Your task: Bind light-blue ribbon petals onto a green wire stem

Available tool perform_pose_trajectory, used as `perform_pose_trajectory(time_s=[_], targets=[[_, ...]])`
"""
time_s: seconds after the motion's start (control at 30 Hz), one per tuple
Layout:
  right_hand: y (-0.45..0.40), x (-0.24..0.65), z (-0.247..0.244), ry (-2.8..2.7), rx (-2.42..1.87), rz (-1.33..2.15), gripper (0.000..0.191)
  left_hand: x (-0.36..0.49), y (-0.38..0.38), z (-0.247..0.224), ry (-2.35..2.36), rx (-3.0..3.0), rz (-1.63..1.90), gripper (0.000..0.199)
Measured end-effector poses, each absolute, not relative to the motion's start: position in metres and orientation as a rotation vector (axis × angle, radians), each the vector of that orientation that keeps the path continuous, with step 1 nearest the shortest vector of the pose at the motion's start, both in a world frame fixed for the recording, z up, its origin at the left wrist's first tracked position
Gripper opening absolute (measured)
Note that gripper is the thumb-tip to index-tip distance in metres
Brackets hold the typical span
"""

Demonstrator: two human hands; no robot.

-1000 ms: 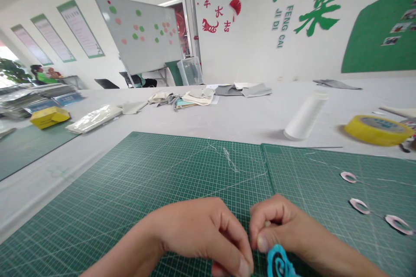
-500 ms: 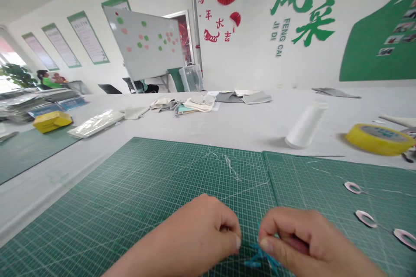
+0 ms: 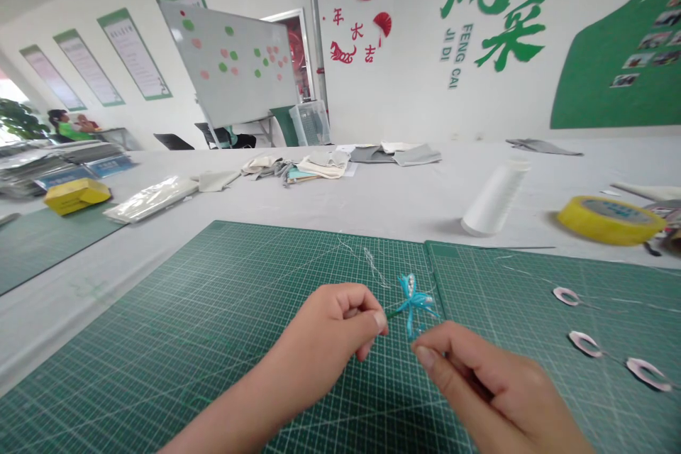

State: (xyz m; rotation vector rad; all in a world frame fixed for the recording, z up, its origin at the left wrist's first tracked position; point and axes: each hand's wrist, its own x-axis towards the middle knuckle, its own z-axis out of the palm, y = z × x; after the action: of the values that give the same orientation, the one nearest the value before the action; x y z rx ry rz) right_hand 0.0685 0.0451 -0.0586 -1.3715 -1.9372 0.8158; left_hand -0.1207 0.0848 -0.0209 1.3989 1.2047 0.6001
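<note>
A small blue flower-like piece (image 3: pixel 412 300) with pale beads hangs between my hands, above the green cutting mat (image 3: pixel 239 277). My left hand (image 3: pixel 348 323) pinches its green stem, which points toward the left. At the piece's lower blue end, my right hand (image 3: pixel 452 362) has thumb and forefinger pinched on a petal or strand. The exact contact there is small and partly hidden by the fingers. Loose white thread (image 3: pixel 374 266) lies on the mat behind the piece.
A white thread cone (image 3: pixel 494 198) and a yellow tape roll (image 3: pixel 609 220) stand behind the right mat (image 3: pixel 511 312). Pink-white rings (image 3: pixel 585 344) with thread lie at the right. Farther back are fabric pieces (image 3: pixel 324 164), a yellow box (image 3: pixel 77 195) and distant people.
Both hands have risen and moved slightly away from me. The blue piece, earlier low and mostly behind the right fingers, now shows clearly between them with its stem at the left hand.
</note>
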Motion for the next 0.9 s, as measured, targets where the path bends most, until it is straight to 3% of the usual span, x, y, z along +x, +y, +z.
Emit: perform_pose_trajectory(time_s=[0.43, 0.73, 0.9], targets=[[0.050, 0.058, -0.068, -0.719, -1.009, 1.877, 0.023, -0.118, 0.078, -0.015, 1.005, 1.060, 0.641, 0.013], [0.062, 0.067, -0.076, -0.872, -0.894, 2.012, 0.039, -0.128, 0.078, -0.012, 0.788, 1.056, 0.366, 0.010], [0.068, 0.079, -0.073, -1.229, -0.907, 1.947, 0.036, -0.129, 0.074, -0.010, 0.765, 1.264, 0.160, 0.009]])
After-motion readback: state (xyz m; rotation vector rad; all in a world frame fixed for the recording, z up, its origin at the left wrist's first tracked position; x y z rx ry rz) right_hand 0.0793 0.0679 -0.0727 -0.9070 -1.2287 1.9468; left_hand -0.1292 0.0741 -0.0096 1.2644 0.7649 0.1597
